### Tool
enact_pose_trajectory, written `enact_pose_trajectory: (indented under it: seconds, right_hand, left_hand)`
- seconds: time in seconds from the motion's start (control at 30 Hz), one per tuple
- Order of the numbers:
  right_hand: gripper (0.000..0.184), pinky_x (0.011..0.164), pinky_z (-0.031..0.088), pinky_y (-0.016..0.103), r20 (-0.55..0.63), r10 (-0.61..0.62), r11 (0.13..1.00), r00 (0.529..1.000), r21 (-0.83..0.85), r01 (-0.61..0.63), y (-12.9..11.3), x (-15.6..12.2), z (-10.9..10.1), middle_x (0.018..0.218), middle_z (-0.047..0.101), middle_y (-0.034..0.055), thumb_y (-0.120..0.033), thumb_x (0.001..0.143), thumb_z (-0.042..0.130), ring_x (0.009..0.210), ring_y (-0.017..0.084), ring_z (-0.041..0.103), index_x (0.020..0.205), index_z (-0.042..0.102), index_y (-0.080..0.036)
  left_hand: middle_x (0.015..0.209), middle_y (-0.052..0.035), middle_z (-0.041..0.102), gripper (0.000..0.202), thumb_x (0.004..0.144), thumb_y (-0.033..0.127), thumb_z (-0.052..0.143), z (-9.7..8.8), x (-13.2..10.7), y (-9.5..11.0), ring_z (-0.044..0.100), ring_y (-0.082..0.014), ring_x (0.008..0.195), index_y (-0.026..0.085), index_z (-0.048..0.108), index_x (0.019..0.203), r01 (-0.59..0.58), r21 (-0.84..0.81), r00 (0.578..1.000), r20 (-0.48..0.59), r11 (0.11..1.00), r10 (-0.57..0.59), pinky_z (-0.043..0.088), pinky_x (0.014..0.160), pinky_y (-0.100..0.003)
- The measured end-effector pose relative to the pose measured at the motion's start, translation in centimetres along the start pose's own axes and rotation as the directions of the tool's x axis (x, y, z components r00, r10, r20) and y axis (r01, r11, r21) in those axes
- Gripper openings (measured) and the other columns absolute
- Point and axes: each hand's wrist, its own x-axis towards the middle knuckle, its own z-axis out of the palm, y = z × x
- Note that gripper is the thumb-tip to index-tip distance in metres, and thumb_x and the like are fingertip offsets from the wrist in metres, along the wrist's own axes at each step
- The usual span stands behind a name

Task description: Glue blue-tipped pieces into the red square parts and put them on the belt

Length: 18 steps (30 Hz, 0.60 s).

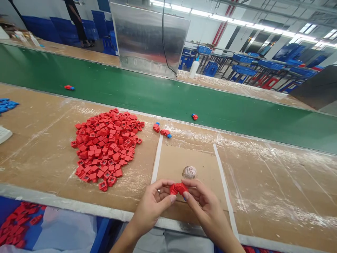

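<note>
Between my two hands is a small red plastic piece [180, 188] with a bit of blue at its lower right. My left hand [154, 200] pinches its left end between thumb and fingers. The right end is gripped by my right hand [204, 202], whose thumb covers part of the blue. Just beyond my fingertips a round, pale lump [189, 172] sits on a cardboard sheet [181, 156] taped to the table. A large heap of red plastic pieces [107, 144] lies to the left. Two red-and-blue pieces [165, 133] rest near the table's far edge.
A green conveyor belt [147, 95] runs across behind the table, carrying a red-and-blue piece [195, 116] and another farther left. Blue pieces [7, 104] lie at far left. A blue bin [98, 232] with red pieces stands below the table edge. A person [75, 21] stands in the background.
</note>
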Motion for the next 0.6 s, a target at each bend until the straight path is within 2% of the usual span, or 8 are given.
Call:
enact_pose_trajectory:
  seconds: [0.23,0.4,0.6]
  right_hand:
    - [0.016,0.074,0.053,0.026,0.041,-0.101,0.989,0.994,-0.1,0.105,0.28,0.01,0.05,0.096,0.062,0.0071,-0.028,0.097,0.053,0.086,0.019,0.063,0.106,0.064,-0.021]
    - [0.018,0.076,0.049,0.026,0.093,-0.166,0.963,0.982,-0.201,0.182,0.32,-0.29,0.01,0.092,0.06,0.0051,-0.022,0.099,0.049,0.085,0.017,0.06,0.107,0.065,-0.022]
    - [0.019,0.079,0.047,0.027,0.096,-0.19,0.961,0.977,-0.184,0.205,1.09,-0.77,0.5,0.093,0.059,0.0049,-0.019,0.099,0.048,0.086,0.018,0.058,0.106,0.065,-0.023]
  left_hand:
    - [0.097,-0.0081,0.074,0.025,0.082,0.023,0.071,0.11,-0.2,0.3,0.066,-0.0209,0.092,0.015,0.071,0.105,-0.019,0.039,1.0,0.009,0.999,0.019,0.05,0.088,-0.033]
    - [0.091,-0.007,0.071,0.017,0.08,0.019,0.071,0.09,-0.14,0.2,0.063,-0.0204,0.086,0.014,0.075,0.096,-0.04,0.134,0.998,-0.034,0.99,0.045,0.05,0.08,-0.03]
    - [0.088,-0.0046,0.067,0.012,0.08,0.015,0.069,0.16,-0.53,-0.01,0.061,-0.0182,0.084,0.015,0.074,0.091,-0.055,0.145,0.998,-0.031,0.988,0.06,0.05,0.077,-0.027]
